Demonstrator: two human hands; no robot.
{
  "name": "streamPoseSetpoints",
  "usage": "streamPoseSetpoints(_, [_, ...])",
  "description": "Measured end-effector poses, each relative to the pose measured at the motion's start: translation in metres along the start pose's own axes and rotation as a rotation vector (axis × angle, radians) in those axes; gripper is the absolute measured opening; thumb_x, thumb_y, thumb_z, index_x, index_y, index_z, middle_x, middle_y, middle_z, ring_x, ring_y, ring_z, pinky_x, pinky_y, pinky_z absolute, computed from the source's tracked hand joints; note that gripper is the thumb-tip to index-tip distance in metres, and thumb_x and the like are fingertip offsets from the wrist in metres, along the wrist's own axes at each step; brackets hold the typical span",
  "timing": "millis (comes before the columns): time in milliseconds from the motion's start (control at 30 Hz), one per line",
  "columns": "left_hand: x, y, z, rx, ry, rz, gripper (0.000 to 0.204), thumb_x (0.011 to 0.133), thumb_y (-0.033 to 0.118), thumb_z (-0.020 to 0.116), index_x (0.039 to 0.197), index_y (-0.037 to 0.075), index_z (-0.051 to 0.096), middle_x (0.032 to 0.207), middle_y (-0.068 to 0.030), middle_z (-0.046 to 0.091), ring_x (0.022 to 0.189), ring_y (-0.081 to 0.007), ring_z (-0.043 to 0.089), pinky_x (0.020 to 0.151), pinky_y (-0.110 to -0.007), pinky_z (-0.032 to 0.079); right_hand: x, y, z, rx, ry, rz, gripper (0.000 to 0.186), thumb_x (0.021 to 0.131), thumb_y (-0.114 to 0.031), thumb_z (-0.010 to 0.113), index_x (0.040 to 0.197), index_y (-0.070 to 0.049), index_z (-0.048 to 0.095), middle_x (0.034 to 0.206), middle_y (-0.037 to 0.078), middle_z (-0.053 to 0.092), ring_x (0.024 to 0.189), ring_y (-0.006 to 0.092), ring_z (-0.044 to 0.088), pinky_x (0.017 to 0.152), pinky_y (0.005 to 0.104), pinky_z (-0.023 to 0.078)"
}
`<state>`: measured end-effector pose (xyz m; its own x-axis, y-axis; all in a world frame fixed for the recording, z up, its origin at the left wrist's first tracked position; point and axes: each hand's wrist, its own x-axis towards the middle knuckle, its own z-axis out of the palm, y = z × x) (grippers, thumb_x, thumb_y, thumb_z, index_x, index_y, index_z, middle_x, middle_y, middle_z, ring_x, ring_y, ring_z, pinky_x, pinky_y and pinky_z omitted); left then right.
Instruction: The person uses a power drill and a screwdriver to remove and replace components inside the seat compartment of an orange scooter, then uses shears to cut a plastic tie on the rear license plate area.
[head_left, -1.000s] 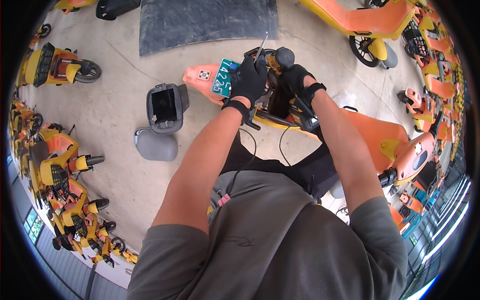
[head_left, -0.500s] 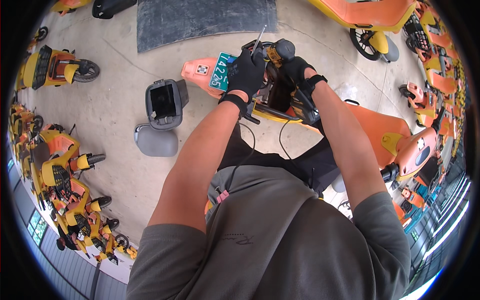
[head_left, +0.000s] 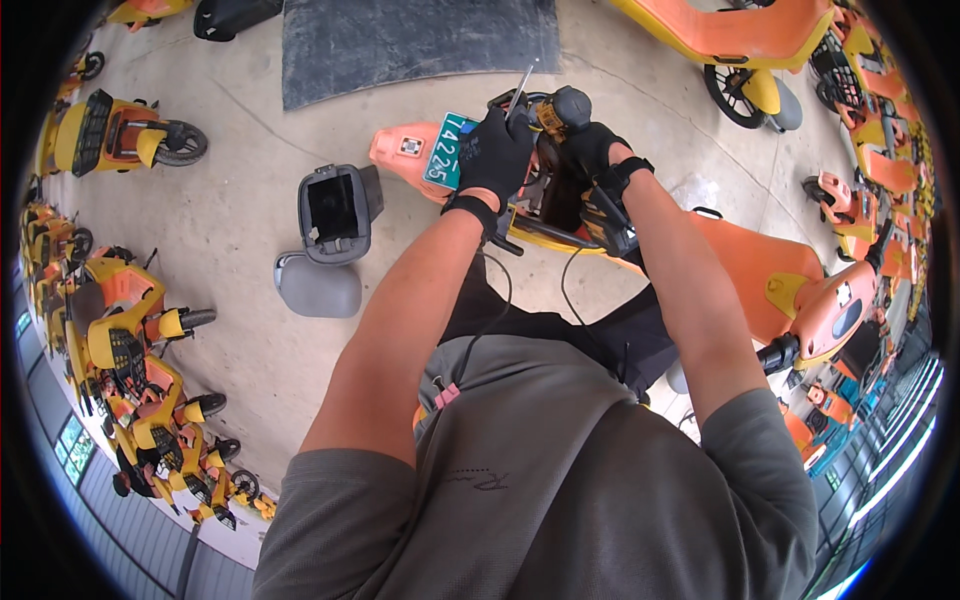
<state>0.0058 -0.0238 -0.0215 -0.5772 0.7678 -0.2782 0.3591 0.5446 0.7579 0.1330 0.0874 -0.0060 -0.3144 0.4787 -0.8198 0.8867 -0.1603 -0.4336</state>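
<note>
My right hand (head_left: pixel 592 150), in a black glove, wraps round the handle of a yellow and black cordless impact driver (head_left: pixel 566 108). Its battery end hangs over the open middle of an orange and yellow scooter (head_left: pixel 745 265). My left hand (head_left: pixel 497 150), gloved too, is closed round a thin metal rod-like tool (head_left: pixel 522 85) whose upper end sticks out past the fingers; its kind cannot be made out. That hand is just beside the green licence plate (head_left: pixel 446 150) on the scooter's tail (head_left: pixel 395 147). The driver's tip and the spot beneath the hands are hidden.
Left of the scooter, a grey frame-like seat base (head_left: pixel 308 215) and a grey seat pad (head_left: pixel 320 288) lie on the concrete floor. A dark mat (head_left: pixel 420 45) lies ahead. Several parked scooters (head_left: pixel 130 140) line both sides, and another orange scooter (head_left: pixel 725 35) stands at the far right.
The whole view has shifted slightly, so the scooter and floor things appear a little right and lower. Both hands keep their grips and nearly the same place on the scooter.
</note>
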Motion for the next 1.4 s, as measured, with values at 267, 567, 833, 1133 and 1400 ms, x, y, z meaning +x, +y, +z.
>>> streamPoseSetpoints(267, [-0.001, 0.001, 0.0, -0.011, 0.004, 0.003, 0.038, 0.087, 0.037, 0.043, 0.084, 0.0, 0.053, 0.077, -0.0216, 0.062, 0.076, -0.0383, 0.06, 0.068, -0.045, 0.046, 0.0, -0.004, -0.002, -0.025, -0.042, 0.07, 0.021, 0.07, -0.027, 0.061, 0.059, -0.009, 0.062, 0.063, 0.004, 0.057, 0.06, 0.0172, 0.053, 0.058, 0.0297, 0.04])
streamPoseSetpoints(567, [0.0, 0.002, 0.002, 0.015, -0.011, 0.001, 0.04, 0.087, 0.038, 0.042, 0.085, -0.001, 0.053, 0.076, -0.0218, 0.062, 0.076, -0.038, 0.06, 0.069, -0.044, 0.046, 0.009, 0.001, 0.002, 0.078, -0.021, 0.101, 0.019, 0.069, -0.023, 0.059, 0.058, -0.008, 0.062, 0.06, 0.004, 0.057, 0.059, 0.0169, 0.053, 0.058, 0.0291, 0.039])
streamPoseSetpoints(833, [0.0, -0.001, 0.002, -0.015, -0.024, -0.008, 0.04, 0.087, 0.037, 0.042, 0.087, -0.001, 0.054, 0.077, -0.0217, 0.062, 0.077, -0.038, 0.06, 0.07, -0.044, 0.046, -0.025, -0.029, -0.022, -0.047, -0.161, 0.051, 0.016, 0.068, -0.018, 0.059, 0.076, -0.005, 0.064, 0.069, 0.007, 0.061, 0.06, 0.0176, 0.055, 0.055, 0.0297, 0.042])
streamPoseSetpoints(1133, [0.0, 0.005, -0.004, 0.009, -0.05, -0.04, 0.038, 0.087, 0.036, 0.042, 0.087, 0.0, 0.054, 0.079, -0.0212, 0.062, 0.079, -0.0375, 0.06, 0.069, -0.044, 0.046, 0.012, 0.005, -0.012, -0.04, -0.049, 0.086, 0.03, 0.072, -0.036, 0.065, 0.077, -0.007, 0.067, 0.068, 0.004, 0.061, 0.061, 0.0135, 0.053, 0.056, 0.0278, 0.039])
streamPoseSetpoints(1400, [-0.001, 0.004, -0.005, 0.005, -0.036, -0.021, 0.04, 0.088, 0.038, 0.041, 0.086, 0.0, 0.054, 0.079, -0.0214, 0.062, 0.078, -0.0377, 0.06, 0.069, -0.044, 0.046, -0.004, -0.008, -0.017, -0.005, -0.102, 0.051, 0.029, 0.065, -0.014, 0.06, 0.089, 0.001, 0.064, 0.076, 0.011, 0.063, 0.066, 0.0204, 0.058, 0.057, 0.0326, 0.045])
